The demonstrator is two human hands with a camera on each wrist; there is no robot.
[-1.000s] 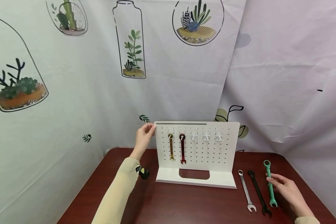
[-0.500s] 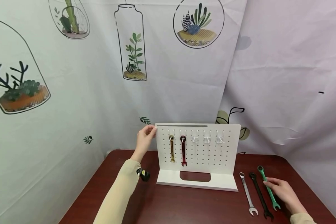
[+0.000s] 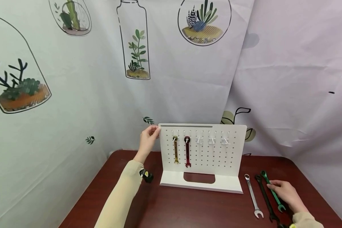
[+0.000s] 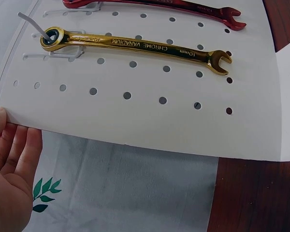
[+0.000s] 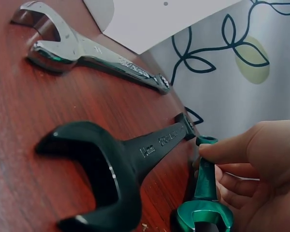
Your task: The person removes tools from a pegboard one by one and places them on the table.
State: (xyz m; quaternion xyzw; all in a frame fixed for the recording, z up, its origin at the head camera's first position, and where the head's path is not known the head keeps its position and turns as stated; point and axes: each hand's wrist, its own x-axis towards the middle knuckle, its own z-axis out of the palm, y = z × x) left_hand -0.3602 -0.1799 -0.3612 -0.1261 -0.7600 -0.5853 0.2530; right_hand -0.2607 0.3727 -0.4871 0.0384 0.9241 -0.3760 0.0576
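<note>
My left hand [image 3: 148, 139] pinches the upper left corner of a white pegboard [image 3: 225, 155], thumb on the front and fingers behind. A gold combination wrench [image 4: 135, 45] and a red combination wrench [image 3: 187, 152] hang by their ring ends from its two leftmost hooks. At the right, my right hand [image 3: 286, 193] pinches a green combination wrench [image 5: 205, 186] by its shank, ring end pointing away. Whether this wrench touches the table I cannot tell. A black combination wrench [image 3: 265, 194] lies just left of it, and a silver combination wrench [image 3: 252, 194] lies further left.
Several white hooks [image 3: 212, 140] with nothing hanging on them stick out right of the red wrench. The board stands on its white base [image 3: 171, 179] on a dark red table [image 3: 159, 209]. Behind it hangs a printed curtain [image 3: 165, 91].
My right hand has moved slightly left with the green wrench, whose ring end has swung left toward the black wrench. My left hand keeps its grip on the board's corner.
</note>
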